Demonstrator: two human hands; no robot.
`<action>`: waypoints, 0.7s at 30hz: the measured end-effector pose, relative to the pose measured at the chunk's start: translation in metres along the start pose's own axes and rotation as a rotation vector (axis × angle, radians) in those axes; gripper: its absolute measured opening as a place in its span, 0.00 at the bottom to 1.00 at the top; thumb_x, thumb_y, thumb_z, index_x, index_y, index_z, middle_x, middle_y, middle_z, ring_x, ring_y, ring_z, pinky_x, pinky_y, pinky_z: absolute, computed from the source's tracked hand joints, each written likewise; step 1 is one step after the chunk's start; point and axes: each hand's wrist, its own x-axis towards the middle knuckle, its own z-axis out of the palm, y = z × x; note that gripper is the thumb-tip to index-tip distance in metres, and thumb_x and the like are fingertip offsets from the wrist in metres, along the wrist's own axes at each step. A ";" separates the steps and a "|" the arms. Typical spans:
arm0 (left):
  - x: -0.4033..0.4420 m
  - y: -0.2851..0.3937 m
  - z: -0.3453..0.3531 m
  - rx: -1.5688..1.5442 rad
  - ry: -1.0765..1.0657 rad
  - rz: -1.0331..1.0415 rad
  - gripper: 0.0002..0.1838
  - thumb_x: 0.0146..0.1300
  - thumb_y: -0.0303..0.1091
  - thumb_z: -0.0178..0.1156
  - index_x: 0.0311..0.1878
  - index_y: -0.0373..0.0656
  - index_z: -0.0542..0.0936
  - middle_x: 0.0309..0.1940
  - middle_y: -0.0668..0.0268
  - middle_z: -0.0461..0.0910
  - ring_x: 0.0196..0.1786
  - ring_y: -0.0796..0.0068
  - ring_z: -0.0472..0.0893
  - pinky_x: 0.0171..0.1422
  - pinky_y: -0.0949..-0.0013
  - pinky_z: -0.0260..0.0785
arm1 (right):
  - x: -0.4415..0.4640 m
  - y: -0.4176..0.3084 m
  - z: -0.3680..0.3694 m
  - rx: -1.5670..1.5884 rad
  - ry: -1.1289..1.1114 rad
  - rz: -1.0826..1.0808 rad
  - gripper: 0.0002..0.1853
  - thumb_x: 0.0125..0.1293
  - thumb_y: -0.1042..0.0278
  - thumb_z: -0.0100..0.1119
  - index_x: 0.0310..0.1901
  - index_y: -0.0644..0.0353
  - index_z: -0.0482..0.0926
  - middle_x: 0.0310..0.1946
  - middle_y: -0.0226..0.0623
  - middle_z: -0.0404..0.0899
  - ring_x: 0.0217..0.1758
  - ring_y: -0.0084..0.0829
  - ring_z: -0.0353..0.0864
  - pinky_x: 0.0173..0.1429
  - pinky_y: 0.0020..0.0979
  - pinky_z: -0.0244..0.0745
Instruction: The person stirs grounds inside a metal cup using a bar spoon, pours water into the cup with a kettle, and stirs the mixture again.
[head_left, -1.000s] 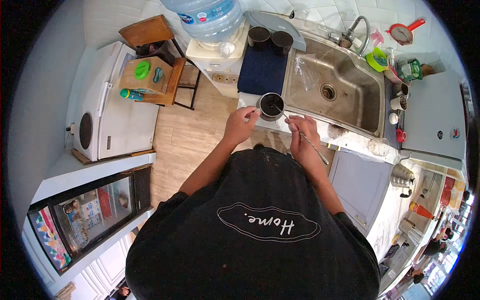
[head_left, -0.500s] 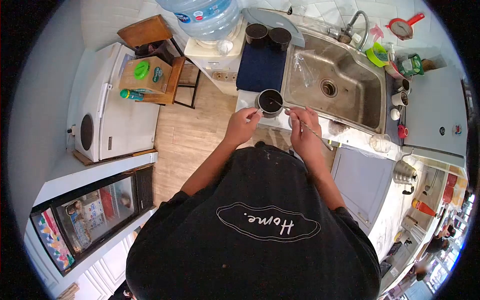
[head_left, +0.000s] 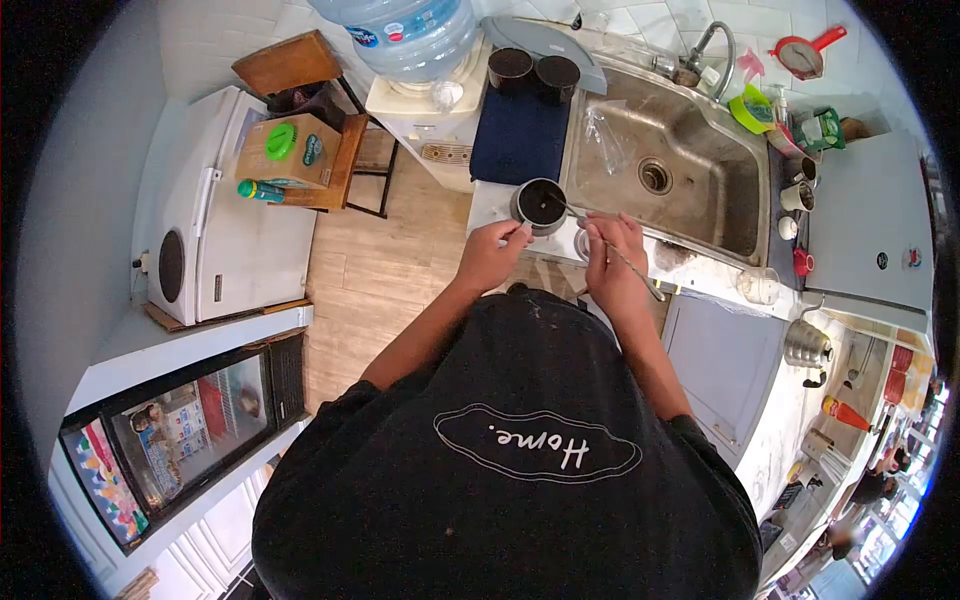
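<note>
A metal cup with dark contents stands on the white counter edge in front of me. My left hand is closed at its near left side, thumb and fingers pinching the handle or rim; which one I cannot tell. Between the fingers of my right hand is a long, twisted-stem bar spoon. Its far end slants down into the cup, the tip hidden in the dark contents, while the other end sticks out past my hand toward the lower right. A pale round object sits partly hidden beside my right fingers.
Right of the cup is a steel sink with a faucet. Behind the cup, two dark-filled cups stand by a navy cloth. A water dispenser is at left, and a gooseneck kettle at far right.
My hands and the spoon have shifted very slightly to the right relative to the cup. The spoon stays in the cup, and the whole view has moved a little.
</note>
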 end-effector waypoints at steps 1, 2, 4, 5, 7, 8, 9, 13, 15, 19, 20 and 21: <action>0.000 0.000 0.000 0.019 0.001 -0.007 0.18 0.73 0.44 0.59 0.41 0.37 0.87 0.34 0.56 0.88 0.38 0.65 0.86 0.46 0.64 0.75 | 0.000 0.002 -0.003 -0.004 -0.010 0.005 0.06 0.73 0.75 0.55 0.44 0.60 0.82 0.44 0.42 0.86 0.51 0.43 0.85 0.70 0.49 0.69; 0.001 0.001 -0.001 0.037 0.001 -0.014 0.18 0.72 0.44 0.59 0.40 0.37 0.87 0.34 0.56 0.88 0.38 0.66 0.86 0.46 0.64 0.75 | -0.002 0.004 -0.006 -0.009 -0.020 0.010 0.06 0.73 0.75 0.55 0.44 0.60 0.82 0.44 0.42 0.86 0.51 0.43 0.85 0.69 0.49 0.69; 0.001 0.005 -0.003 0.052 -0.013 -0.036 0.19 0.73 0.44 0.58 0.40 0.36 0.87 0.34 0.57 0.88 0.38 0.68 0.86 0.46 0.65 0.74 | -0.003 0.002 -0.008 -0.015 -0.034 0.002 0.06 0.73 0.75 0.56 0.45 0.60 0.82 0.43 0.41 0.86 0.51 0.44 0.85 0.69 0.50 0.70; 0.001 0.007 -0.004 0.049 -0.029 -0.050 0.19 0.74 0.44 0.58 0.39 0.35 0.87 0.34 0.57 0.88 0.39 0.69 0.85 0.47 0.65 0.75 | -0.003 0.001 -0.006 -0.005 -0.037 -0.019 0.06 0.73 0.75 0.56 0.45 0.60 0.82 0.43 0.41 0.86 0.51 0.44 0.85 0.69 0.50 0.70; 0.001 0.008 -0.004 0.044 -0.052 -0.065 0.19 0.74 0.43 0.57 0.39 0.35 0.86 0.34 0.58 0.88 0.39 0.71 0.85 0.48 0.66 0.74 | -0.002 -0.002 0.001 0.016 -0.044 -0.056 0.06 0.72 0.76 0.56 0.45 0.60 0.82 0.43 0.41 0.86 0.50 0.44 0.85 0.69 0.50 0.70; 0.002 0.007 -0.004 0.042 -0.054 -0.064 0.20 0.74 0.44 0.57 0.39 0.35 0.86 0.34 0.58 0.87 0.38 0.72 0.84 0.47 0.66 0.74 | 0.000 -0.004 0.003 0.014 -0.036 -0.063 0.04 0.70 0.75 0.60 0.44 0.61 0.78 0.44 0.44 0.86 0.49 0.44 0.85 0.69 0.50 0.68; 0.002 0.006 -0.005 0.042 -0.054 -0.065 0.20 0.74 0.44 0.58 0.39 0.35 0.86 0.33 0.59 0.87 0.38 0.72 0.84 0.47 0.66 0.74 | 0.002 -0.003 0.003 -0.001 -0.029 -0.043 0.04 0.70 0.76 0.60 0.44 0.61 0.78 0.43 0.44 0.85 0.49 0.44 0.85 0.69 0.50 0.68; 0.004 0.005 -0.006 0.030 -0.068 -0.076 0.21 0.75 0.45 0.58 0.39 0.34 0.86 0.33 0.58 0.87 0.38 0.72 0.84 0.47 0.66 0.74 | 0.002 0.007 -0.003 -0.037 -0.022 -0.022 0.05 0.69 0.76 0.61 0.44 0.60 0.78 0.43 0.42 0.85 0.50 0.43 0.85 0.68 0.52 0.68; 0.002 0.014 -0.008 0.042 -0.078 -0.094 0.21 0.75 0.45 0.58 0.39 0.34 0.86 0.33 0.58 0.87 0.38 0.73 0.84 0.47 0.66 0.74 | 0.000 0.006 -0.007 -0.023 -0.038 -0.047 0.04 0.70 0.77 0.59 0.44 0.60 0.79 0.43 0.42 0.85 0.50 0.44 0.85 0.68 0.52 0.68; 0.005 0.005 -0.005 0.014 -0.081 -0.081 0.21 0.74 0.46 0.58 0.38 0.34 0.86 0.32 0.58 0.87 0.37 0.72 0.84 0.46 0.66 0.74 | 0.002 -0.005 -0.001 0.007 -0.063 -0.103 0.05 0.69 0.78 0.59 0.45 0.61 0.79 0.43 0.42 0.85 0.50 0.44 0.85 0.68 0.52 0.68; 0.006 0.003 -0.004 0.009 -0.077 -0.067 0.21 0.74 0.46 0.58 0.38 0.34 0.86 0.32 0.58 0.87 0.37 0.72 0.84 0.46 0.66 0.74 | 0.003 -0.005 0.002 0.009 -0.067 -0.115 0.06 0.68 0.78 0.60 0.45 0.60 0.77 0.43 0.43 0.85 0.49 0.44 0.85 0.68 0.52 0.68; 0.005 0.001 -0.004 0.005 -0.071 -0.055 0.21 0.74 0.46 0.58 0.38 0.34 0.86 0.32 0.58 0.87 0.37 0.72 0.84 0.46 0.66 0.74 | 0.004 -0.004 0.003 -0.009 -0.053 -0.087 0.05 0.69 0.78 0.59 0.44 0.61 0.79 0.43 0.43 0.85 0.50 0.44 0.85 0.68 0.52 0.68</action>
